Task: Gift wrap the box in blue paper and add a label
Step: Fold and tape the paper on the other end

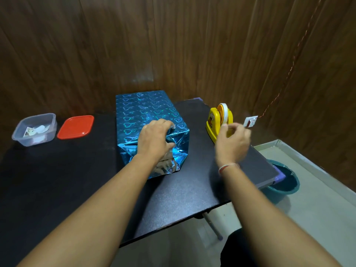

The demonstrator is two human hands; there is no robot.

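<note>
A box wrapped in shiny blue heart-patterned paper [142,112] stands in the middle of the black table [77,189]. My left hand [155,138] presses on the folded paper at the box's near end, fingers curled over its top edge. To the right stands a yellow tape dispenser [215,120] with a white tape roll. My right hand [232,141] is at the dispenser's front and pinches the tape end between thumb and fingers; the hand is blurred, and the tape strip itself is hard to make out.
A clear plastic container [34,130] with small labels inside sits at the far left, its red lid [76,127] beside it. A teal bucket [285,180] stands on the floor off the table's right edge. Wooden walls close in behind and to the right.
</note>
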